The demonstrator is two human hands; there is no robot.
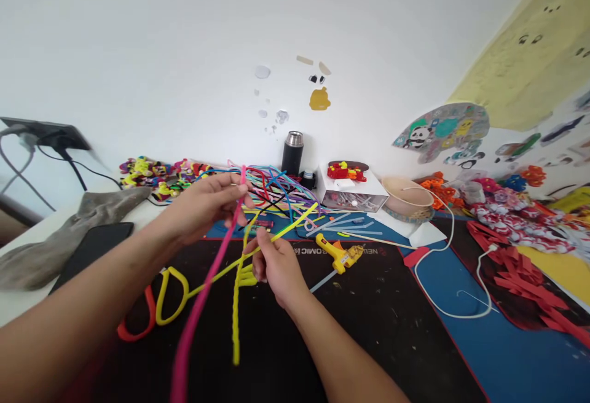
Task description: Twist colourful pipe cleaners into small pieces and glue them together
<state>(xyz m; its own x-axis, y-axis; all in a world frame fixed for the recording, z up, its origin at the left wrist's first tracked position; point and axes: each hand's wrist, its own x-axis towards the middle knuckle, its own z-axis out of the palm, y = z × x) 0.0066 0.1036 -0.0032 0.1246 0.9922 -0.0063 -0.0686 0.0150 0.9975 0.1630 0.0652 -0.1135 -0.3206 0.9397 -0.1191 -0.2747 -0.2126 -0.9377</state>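
Note:
My left hand [207,203] is raised above the black mat [369,305], its fingers pinched on the upper end of a pink pipe cleaner [207,286] that slants down toward me. My right hand [274,265] sits just below and right of it, fingers closed on yellow pipe cleaners [237,305]; one strand runs up right, another hangs down, a third leads left to a yellow loop [170,295]. Behind both hands lies a pile of coloured pipe cleaners [276,191].
A yellow glue gun [340,254] and clear glue sticks lie right of my hands. Scissors with orange handles [138,323], a dark phone [94,249], a grey cloth, a black flask [292,152], a white box, a bowl, a white cable and red paper pieces surround the mat.

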